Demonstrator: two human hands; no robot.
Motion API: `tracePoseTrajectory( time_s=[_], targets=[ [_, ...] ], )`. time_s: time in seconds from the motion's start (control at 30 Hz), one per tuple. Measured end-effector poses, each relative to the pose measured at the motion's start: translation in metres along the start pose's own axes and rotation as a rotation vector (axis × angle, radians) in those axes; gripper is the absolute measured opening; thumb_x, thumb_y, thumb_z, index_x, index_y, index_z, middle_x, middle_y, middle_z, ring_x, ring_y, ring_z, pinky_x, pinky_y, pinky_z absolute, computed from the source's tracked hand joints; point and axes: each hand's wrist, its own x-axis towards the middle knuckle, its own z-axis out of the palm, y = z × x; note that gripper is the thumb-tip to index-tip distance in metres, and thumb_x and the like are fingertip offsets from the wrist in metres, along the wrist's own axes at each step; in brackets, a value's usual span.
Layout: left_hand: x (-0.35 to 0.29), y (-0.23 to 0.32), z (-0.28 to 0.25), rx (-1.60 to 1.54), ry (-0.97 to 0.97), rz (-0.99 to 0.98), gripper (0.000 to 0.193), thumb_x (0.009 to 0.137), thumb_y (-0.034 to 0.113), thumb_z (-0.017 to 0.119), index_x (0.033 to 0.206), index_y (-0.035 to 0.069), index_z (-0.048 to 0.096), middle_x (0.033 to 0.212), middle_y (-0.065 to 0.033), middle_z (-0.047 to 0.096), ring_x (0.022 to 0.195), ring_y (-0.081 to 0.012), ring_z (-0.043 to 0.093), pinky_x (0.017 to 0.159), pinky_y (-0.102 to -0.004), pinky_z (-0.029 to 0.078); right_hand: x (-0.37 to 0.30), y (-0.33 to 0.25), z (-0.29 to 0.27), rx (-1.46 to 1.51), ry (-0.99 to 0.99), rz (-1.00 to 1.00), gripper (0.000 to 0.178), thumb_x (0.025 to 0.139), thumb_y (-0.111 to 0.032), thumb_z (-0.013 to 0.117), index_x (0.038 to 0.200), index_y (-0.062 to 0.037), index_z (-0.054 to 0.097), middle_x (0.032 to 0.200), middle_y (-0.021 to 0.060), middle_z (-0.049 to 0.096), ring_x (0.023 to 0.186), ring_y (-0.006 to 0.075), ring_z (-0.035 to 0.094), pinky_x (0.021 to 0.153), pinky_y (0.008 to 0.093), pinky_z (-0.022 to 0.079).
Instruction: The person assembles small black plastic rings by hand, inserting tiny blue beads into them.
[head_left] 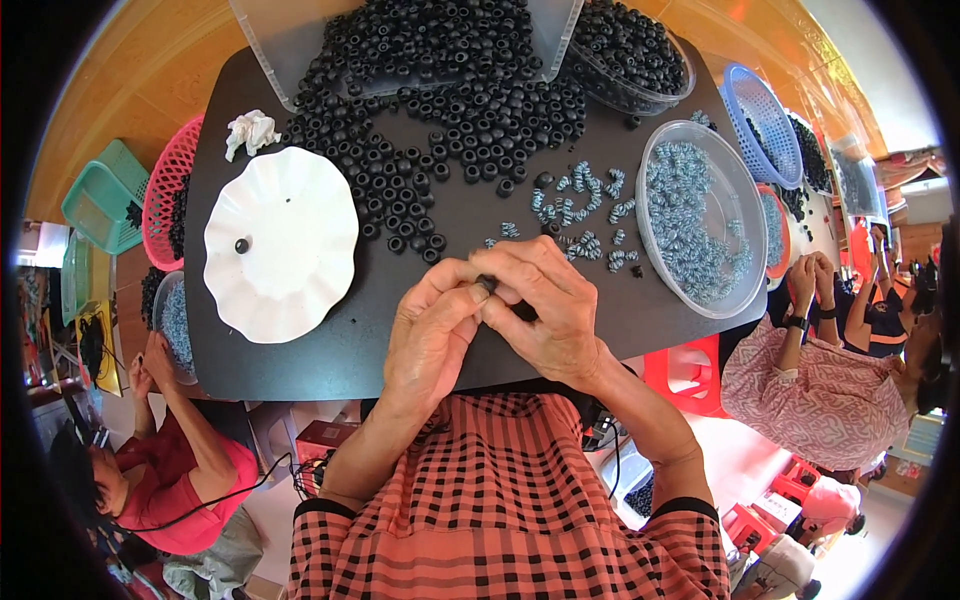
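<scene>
My two hands meet above the near edge of the dark table. The left hand (437, 325) is closed, its thumb and fingertips pinching a small black round piece (487, 283). The fingers of my right hand (547, 305) are bent in against the same piece from the other side and partly hide it. Just beyond the hands lie many loose black hollow bead-like pieces (400, 190). Beyond my right hand are small blue-grey striped coil-like pieces (570, 210). A white wavy-rimmed plate (285, 300) lies to the left, with one black piece (241, 246) on it.
A clear tub (262, 60) spills black pieces at the table's back. A round clear bowl (735, 300) holds blue-grey coils; another clear bowl (690, 85) holds black pieces. Crumpled white tissue (251, 133) lies beyond the plate. People sit left (190, 490) and right (820, 395). A red stool (690, 380) stands near.
</scene>
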Motion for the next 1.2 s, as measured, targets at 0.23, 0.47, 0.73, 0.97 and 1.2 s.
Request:
tracePoseTrajectory(
  time_s=[0.23,0.47,0.73,0.97,1.2],
  targets=[
    [-0.004,0.004,-0.003,0.043,-0.028,0.024,0.017,0.097,0.005,0.047,0.107,-0.003,0.058,0.098,-0.0086,0.064,0.097,-0.0148,0.06,0.09,-0.0295,0.047,0.0,0.002,0.0,-0.072,-0.012,-0.071,0.038,0.068,0.004,0.075,0.104,-0.0006,0.066,0.096,0.0098,0.065,0.079,0.0214,0.061,0.065,0.0295,0.051],
    [-0.008,0.008,-0.011,0.193,-0.022,0.161,0.021,0.1,0.01,0.044,0.112,-0.003,0.054,0.102,-0.0136,0.064,0.1,-0.0188,0.061,0.095,-0.0335,0.046,0.0,0.0,-0.009,-0.03,-0.028,0.015,0.032,0.071,0.007,0.072,0.102,0.0007,0.065,0.089,0.0109,0.065,0.074,0.021,0.06,0.065,0.0301,0.051],
    [-0.014,0.009,-0.014,0.205,-0.001,0.164,0.019,0.099,0.008,0.043,0.11,-0.002,0.054,0.096,-0.0131,0.066,0.102,-0.0203,0.06,0.096,-0.035,0.045,0.053,0.022,-0.055,-0.174,-0.034,0.127,0.017,0.083,-0.001,0.064,0.1,-0.0013,0.063,0.08,0.0119,0.061,0.065,0.0228,0.06,0.06,0.0329,0.049],
    [-0.01,0.008,-0.012,0.134,-0.067,0.137,0.019,0.099,0.009,0.044,0.111,-0.002,0.054,0.094,-0.012,0.067,0.103,-0.0191,0.059,0.096,-0.0344,0.044,0.154,0.118,-0.134,-0.553,0.219,0.192,0.02,0.084,-0.006,0.066,0.103,-0.0011,0.067,0.083,0.0113,0.066,0.07,0.0189,0.061,0.069,0.0303,0.05],
    [-0.01,0.009,-0.015,0.095,-0.064,0.072,0.019,0.1,0.012,0.045,0.109,-0.001,0.055,0.094,-0.0113,0.068,0.102,-0.0175,0.061,0.096,-0.0329,0.044,0.143,0.073,-0.029,-0.235,0.047,-0.072,0.018,0.079,0.001,0.066,0.096,-0.0029,0.068,0.086,0.0092,0.066,0.075,0.018,0.065,0.072,0.0283,0.051]
  ],
)
